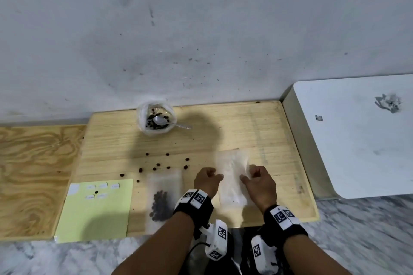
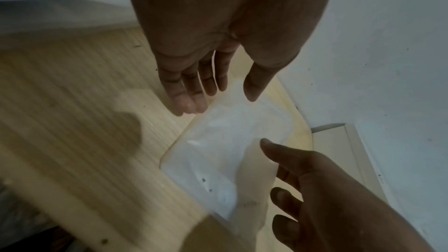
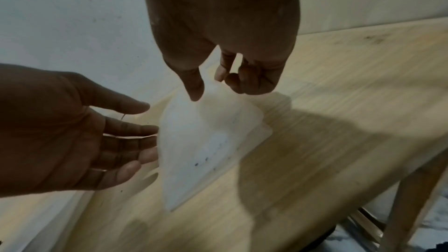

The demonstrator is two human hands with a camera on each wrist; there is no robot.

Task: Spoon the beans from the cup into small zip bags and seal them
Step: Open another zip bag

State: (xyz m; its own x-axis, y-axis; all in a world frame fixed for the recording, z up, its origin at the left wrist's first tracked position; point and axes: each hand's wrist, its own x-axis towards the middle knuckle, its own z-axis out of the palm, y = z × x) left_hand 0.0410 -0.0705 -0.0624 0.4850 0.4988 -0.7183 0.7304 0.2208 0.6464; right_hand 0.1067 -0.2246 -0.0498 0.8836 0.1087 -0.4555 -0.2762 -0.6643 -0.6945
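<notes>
A clear cup (image 1: 143, 128) of dark beans stands at the board's far edge with a metal spoon (image 1: 161, 121) lying in it. An empty zip bag (image 1: 231, 187) lies between my hands near the front edge. My right hand (image 1: 248, 176) pinches the empty bag's (image 3: 198, 141) right edge between thumb (image 3: 194, 87) and curled fingers, lifting that side. My left hand (image 1: 214, 176) is relaxed, its straight fingers (image 2: 189, 102) at the bag's (image 2: 225, 141) left edge. A second zip bag (image 1: 164, 198) with beans inside lies flat to the left.
Several loose beans (image 1: 156, 166) are scattered on the wooden board (image 1: 257, 129) between cup and bags. A pale green sheet (image 1: 96, 216) with small labels lies at the front left. A white panel (image 1: 357, 140) sits to the right, and a grey wall is close behind.
</notes>
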